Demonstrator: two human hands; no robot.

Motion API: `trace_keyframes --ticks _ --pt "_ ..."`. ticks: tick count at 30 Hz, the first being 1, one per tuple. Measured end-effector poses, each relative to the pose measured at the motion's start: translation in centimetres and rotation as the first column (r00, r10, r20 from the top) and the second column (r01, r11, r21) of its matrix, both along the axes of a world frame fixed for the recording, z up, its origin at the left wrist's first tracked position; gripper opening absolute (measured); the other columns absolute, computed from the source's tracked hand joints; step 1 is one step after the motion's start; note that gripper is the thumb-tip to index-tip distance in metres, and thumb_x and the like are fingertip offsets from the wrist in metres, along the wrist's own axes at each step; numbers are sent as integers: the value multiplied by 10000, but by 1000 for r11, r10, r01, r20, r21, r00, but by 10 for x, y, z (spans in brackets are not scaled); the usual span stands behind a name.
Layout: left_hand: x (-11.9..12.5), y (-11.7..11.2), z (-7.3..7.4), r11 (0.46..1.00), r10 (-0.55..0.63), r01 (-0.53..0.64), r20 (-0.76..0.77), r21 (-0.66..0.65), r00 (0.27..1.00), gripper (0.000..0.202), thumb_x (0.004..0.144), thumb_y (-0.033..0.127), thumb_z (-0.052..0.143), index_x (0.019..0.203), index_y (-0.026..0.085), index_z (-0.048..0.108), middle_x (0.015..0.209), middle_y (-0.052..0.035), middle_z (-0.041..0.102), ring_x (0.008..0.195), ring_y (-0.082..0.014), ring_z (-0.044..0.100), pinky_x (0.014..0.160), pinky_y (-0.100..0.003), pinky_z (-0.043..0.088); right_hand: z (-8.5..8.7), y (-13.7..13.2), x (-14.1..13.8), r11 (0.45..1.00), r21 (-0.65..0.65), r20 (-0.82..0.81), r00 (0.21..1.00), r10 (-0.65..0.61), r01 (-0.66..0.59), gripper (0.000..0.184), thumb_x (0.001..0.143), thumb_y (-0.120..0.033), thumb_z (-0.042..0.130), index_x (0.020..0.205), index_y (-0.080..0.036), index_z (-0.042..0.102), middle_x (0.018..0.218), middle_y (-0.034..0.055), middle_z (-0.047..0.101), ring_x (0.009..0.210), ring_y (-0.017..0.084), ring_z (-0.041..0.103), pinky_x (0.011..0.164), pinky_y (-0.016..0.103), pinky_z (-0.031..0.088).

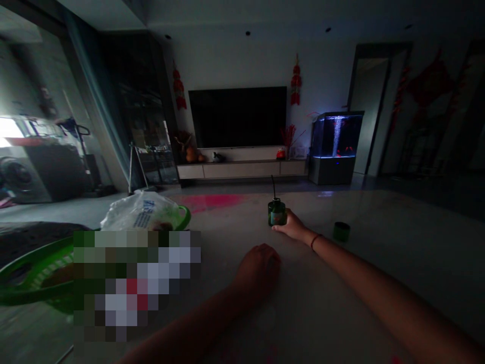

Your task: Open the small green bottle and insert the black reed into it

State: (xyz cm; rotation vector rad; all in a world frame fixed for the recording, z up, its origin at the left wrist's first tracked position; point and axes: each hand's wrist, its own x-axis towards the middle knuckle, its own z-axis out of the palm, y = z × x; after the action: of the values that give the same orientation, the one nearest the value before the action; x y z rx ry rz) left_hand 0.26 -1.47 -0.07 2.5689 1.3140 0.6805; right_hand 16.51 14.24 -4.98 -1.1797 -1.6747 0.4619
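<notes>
Far left: front-loading washing machine (15,174), low against the wall, beyond the table edge. Nearer, a green plastic basket (36,270) with slotted sides, partly covered by a pixelated patch (132,283), contents there unreadable. Just behind, a crumpled white plastic bag (142,212) with blue print, leaning against the basket rim. Centre: left hand (257,265) curled into a fist, knuckles up, resting on the glossy stone tabletop (326,298), nothing visible in it. Just ahead and to the right, a small dark green bottle (277,213), upright, labelled, a thin black stem rising from its neck. Right hand (291,226) reaching in from the right, fingers (280,228) closed against the bottle's lower side, red string bracelet (316,241) at the wrist. Further right, a short green cup (341,231), apart from the bottle, on the same tabletop. Background: black television (237,117) on the wall above a low pale cabinet (242,170), red hanging ornament (295,83) beside the screen, then a lit aquarium (336,146) glowing blue near a doorway.
</notes>
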Motion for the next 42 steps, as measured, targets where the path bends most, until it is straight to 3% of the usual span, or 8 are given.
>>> trace_keyframes --ticks 34,42 --pt "-2 3 -6 999 7 -6 -21 46 1000 168 780 174 392 796 165 559 858 -39 583 808 -141 525 771 -248 396 -1 0 1 998 -47 87 996 -37 41 460 550 -270 686 945 -158 478 934 70 604 840 175 580 743 298 437" --pt "-1 4 -6 999 7 -4 -41 49 999 183 782 167 385 803 153 567 858 -47 585 802 -142 529 770 -253 398 5 0 0 996 -82 86 996 36 -29 632 499 -298 718 1041 -159 424 1019 79 558 906 176 554 810 318 417"
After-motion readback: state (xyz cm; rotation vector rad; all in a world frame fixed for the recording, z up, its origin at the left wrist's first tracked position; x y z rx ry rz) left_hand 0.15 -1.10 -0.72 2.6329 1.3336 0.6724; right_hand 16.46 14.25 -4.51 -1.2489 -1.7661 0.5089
